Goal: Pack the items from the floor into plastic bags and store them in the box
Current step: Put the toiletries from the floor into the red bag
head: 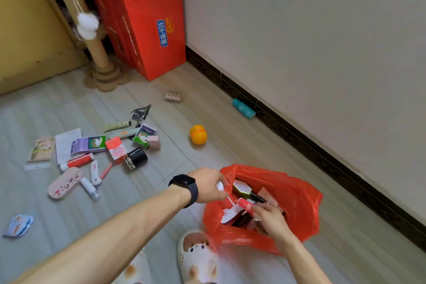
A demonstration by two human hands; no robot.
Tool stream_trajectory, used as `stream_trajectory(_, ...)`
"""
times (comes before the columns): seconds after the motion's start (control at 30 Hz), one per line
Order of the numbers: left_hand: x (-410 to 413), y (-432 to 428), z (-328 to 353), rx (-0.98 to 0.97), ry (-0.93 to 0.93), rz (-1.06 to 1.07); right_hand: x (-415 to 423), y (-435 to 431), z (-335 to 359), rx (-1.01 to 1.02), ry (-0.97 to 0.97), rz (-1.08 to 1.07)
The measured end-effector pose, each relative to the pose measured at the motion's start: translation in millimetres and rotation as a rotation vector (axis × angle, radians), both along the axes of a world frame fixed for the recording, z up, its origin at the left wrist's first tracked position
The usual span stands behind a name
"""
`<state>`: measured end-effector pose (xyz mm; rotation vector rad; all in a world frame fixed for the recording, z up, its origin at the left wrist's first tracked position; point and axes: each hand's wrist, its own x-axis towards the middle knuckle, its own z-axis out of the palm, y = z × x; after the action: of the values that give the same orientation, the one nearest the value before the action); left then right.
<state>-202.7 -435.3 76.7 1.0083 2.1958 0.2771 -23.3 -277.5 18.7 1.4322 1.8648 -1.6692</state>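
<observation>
Red gift bag (147, 18) beside perhaps a scratching post (98, 53).

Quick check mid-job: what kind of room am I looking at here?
Most likely a room in a home: a cardboard cat scratching post with hanging pompoms, red paper gift bags in the corner by the skirting board, and toiletries scattered on the floor.

At lower right, a red plastic bag (297, 193) is being held open by the left hand (207, 185) while a red tube (246, 205) is being pinched at its mouth by the right hand (273, 220).
</observation>
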Motion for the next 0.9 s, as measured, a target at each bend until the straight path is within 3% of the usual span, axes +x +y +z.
stream_trajectory(0.17,26,28,-30,0.094,-0.196,0.237,1,1,-14,-0.172,0.1,-0.262)
stream_trajectory(0.27,47,31,-52,0.116,-0.281,0.263,11,0,-23,-0.363,0.125,-0.297)
stream_trajectory(0.33,62,30,-62,0.12,-0.272,0.215,18,0,-27,-0.36,0.124,-0.276)
stream_trajectory(0.5,84,25,-82,0.028,0.393,-0.348,31,8,-41,-0.003,0.062,-0.193)
stream_trajectory(0.6,83,25,-88,-0.175,0.493,-0.547,33,13,-43,0.214,0.027,-0.147)
stream_trajectory(0.73,66,20,-83,-0.522,0.611,-0.63,23,14,-45,0.171,0.133,-0.108)
stream_trajectory(0.9,44,-7,-67,-0.526,0.578,-0.562,22,8,-49,0.403,-0.007,0.499)
